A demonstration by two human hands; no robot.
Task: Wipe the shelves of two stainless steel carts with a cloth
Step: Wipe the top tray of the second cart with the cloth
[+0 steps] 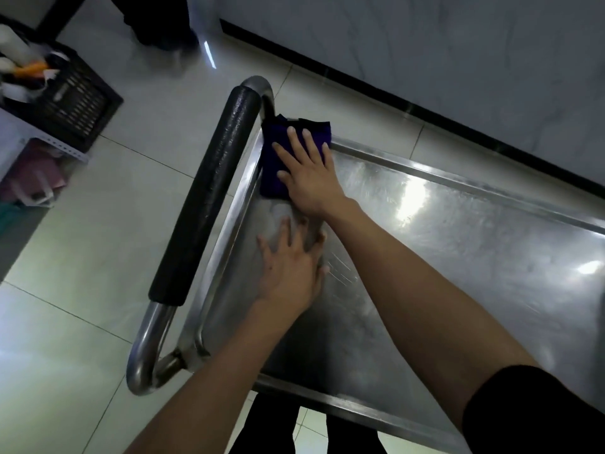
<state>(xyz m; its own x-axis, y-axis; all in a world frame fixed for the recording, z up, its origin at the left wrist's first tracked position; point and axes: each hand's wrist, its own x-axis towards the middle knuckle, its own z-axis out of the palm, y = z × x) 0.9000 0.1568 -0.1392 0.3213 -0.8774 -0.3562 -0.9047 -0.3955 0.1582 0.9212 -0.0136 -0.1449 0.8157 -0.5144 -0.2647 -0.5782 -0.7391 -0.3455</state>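
Note:
A stainless steel cart's top shelf (pixel 458 257) fills the middle and right of the head view. A folded dark blue cloth (pixel 273 162) lies in the shelf's far left corner, beside the handle. My right hand (pixel 307 172) presses flat on the cloth with straight, spread fingers. My left hand (pixel 291 267) lies flat on the bare steel just nearer to me, fingers spread, holding nothing. The cart's push handle (pixel 203 198) has a black foam grip and runs along the shelf's left end.
A black slatted crate (pixel 78 103) with bottles stands on a low rack at the left. A marble-look wall with a black skirting (pixel 425 109) runs behind the cart. A person's dark legs (pixel 157 24) stand at the far top. Pale floor tiles (pixel 82 306) surround the cart.

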